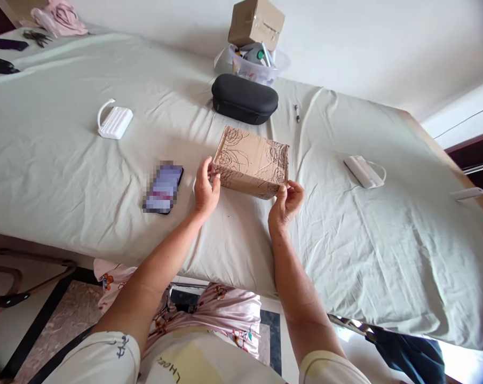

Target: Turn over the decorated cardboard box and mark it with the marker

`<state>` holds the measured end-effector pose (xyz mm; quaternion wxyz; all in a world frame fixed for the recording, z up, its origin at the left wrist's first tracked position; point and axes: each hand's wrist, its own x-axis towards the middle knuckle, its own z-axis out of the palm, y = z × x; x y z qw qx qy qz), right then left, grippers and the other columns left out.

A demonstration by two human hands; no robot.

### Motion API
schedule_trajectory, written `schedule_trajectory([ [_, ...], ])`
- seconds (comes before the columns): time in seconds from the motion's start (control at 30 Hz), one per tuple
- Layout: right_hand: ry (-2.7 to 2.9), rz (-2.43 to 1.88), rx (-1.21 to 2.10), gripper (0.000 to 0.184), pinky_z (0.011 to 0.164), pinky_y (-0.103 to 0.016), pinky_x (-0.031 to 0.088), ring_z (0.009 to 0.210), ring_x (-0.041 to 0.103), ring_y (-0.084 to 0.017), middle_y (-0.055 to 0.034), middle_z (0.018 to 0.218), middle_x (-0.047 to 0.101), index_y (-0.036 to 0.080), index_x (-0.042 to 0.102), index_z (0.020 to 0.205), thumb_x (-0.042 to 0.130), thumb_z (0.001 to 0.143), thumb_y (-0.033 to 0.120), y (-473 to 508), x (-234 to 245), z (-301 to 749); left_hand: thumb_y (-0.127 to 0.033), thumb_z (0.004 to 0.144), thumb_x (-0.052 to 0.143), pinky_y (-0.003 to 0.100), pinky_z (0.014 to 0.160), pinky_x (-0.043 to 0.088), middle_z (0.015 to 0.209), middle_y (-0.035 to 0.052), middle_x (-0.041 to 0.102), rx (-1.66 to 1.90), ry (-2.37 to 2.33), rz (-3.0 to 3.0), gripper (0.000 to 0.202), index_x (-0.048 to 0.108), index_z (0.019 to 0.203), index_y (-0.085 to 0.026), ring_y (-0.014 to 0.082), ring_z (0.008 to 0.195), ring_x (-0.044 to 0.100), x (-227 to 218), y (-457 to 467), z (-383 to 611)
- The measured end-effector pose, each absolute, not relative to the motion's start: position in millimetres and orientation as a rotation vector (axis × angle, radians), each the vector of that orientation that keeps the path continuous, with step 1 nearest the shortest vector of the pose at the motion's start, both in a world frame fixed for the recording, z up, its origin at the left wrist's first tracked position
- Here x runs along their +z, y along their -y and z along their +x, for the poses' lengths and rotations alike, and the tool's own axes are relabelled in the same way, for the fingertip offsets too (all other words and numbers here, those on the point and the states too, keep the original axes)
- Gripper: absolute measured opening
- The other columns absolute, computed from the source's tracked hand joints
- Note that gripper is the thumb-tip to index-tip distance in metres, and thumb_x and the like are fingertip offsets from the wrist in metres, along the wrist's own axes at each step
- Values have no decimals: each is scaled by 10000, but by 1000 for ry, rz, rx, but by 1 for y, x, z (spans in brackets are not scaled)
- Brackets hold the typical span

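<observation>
Nearest to me is my lap in its floral pink fabric (225, 314), just under the edge of the table draped in a pale green, creased sheet (65, 176). Above it my left hand (206, 189) is closed on the near left corner of the brown cardboard box (251, 160), which has rose outlines drawn over it, thumb on top and fingers along the side. My right hand (285, 202) pinches the near right corner with its fingertips. The box lies on the sheet between my hands, about mid-table; I cannot tell whether its near edge is raised.

Both holds are at corners only, and the right one is light, so I judge that the box could twist or slip out on that side if it were lifted. The sheet is loose and could bunch under the box if it were dragged. The dark smartphone (164, 188) lies just beside my left hand, close enough for a sideways move to knock it.

Farther off is a black oval zip case (244, 98), with a white ribbed power bank (115, 121) to the left and a white flat charger with a cord (363, 172) to the right. At the back stands a clear plastic tub (261, 69) with a small plain cardboard carton (256, 22) perched on its contents.
</observation>
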<state>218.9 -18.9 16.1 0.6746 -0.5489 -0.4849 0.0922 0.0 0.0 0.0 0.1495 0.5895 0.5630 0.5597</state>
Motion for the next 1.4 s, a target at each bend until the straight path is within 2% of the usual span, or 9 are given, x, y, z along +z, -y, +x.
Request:
schedule_trajectory([
  [0.2, 1161, -1311, 353, 414, 712, -291, 501, 746, 579, -127, 36, 854, 564, 243, 568, 1001, 661, 869, 625, 10, 6, 238, -263, 1021, 552, 410, 997, 601, 1182, 135, 736, 1434, -1726, 1628, 219, 616, 1218, -193, 249, 1105, 724, -3, -6, -10],
  [0.33, 1285, -1401, 506, 419, 699, -302, 499, 705, 562, -127, 50, 843, 623, 250, 556, 1033, 758, 760, 496, 8, 1, 251, -112, 955, 550, 394, 984, 587, 1121, 115, 740, 1309, -1810, 1675, 211, 620, 1136, -196, 244, 1071, 726, 3, -2, -14],
  [0.53, 1494, -1647, 378, 316, 720, -333, 479, 669, 489, -142, 38, 844, 638, 270, 506, 933, 740, 726, 319, 12, -5, 254, -185, 929, 645, 522, 1074, 523, 1140, 168, 723, 1025, -1999, 1841, 181, 604, 1105, -173, 354, 1181, 684, 9, 3, -13],
  [0.63, 1519, -1620, 369, 274, 739, -340, 494, 693, 503, -154, 31, 835, 638, 269, 522, 927, 722, 748, 328, 13, -6, 251, -243, 898, 728, 597, 1117, 482, 1188, 209, 712, 953, -2066, 1857, 276, 596, 1123, -154, 421, 1273, 635, 9, 4, -12],
  [0.73, 1490, -1584, 382, 325, 747, -351, 515, 693, 509, -153, 44, 796, 601, 257, 593, 1044, 724, 764, 358, 15, -6, 243, -316, 863, 813, 609, 1163, 463, 1279, 235, 696, 1045, -2014, 1812, 468, 571, 1223, -141, 431, 1329, 621, 4, 3, -10],
  [0.9, 1400, -1540, 269, 755, 860, -426, 570, 822, 568, -176, 1, 978, 598, 249, 525, 1419, 818, 748, 437, 24, -2, 221, -462, 771, 932, 572, 1243, 433, 1525, 301, 547, 1299, -1891, 1787, 995, 385, 1518, -97, 439, 1470, 539, -1, 6, 1],
  [1.07, 1364, -1598, 165, 1070, 964, -550, 577, 1069, 625, -290, -131, 1272, 553, 254, 398, 1571, 906, 681, 564, 32, 1, 209, -639, 688, 957, 595, 1216, 446, 1498, 323, 539, 1384, -1916, 1827, 1232, 307, 1573, -81, 477, 1444, 539, 7, 17, 9],
  [1.23, 1373, -1581, 156, 1039, 980, -549, 586, 999, 638, -256, -111, 1268, 576, 278, 409, 1579, 907, 706, 539, 31, 3, 210, -620, 672, 976, 580, 1184, 482, 1488, 299, 541, 1371, -1906, 1774, 1260, 292, 1597, -107, 469, 1423, 555, 11, 18, 9],
  [1.4, 1387, -1485, 141, 850, 864, -432, 602, 787, 579, -169, 0, 1004, 582, 273, 523, 1515, 866, 759, 453, 27, 5, 217, -584, 748, 943, 534, 1149, 527, 1493, 264, 544, 1414, -1839, 1726, 1202, 256, 1630, -145, 423, 1422, 567, 7, 13, 5],
])
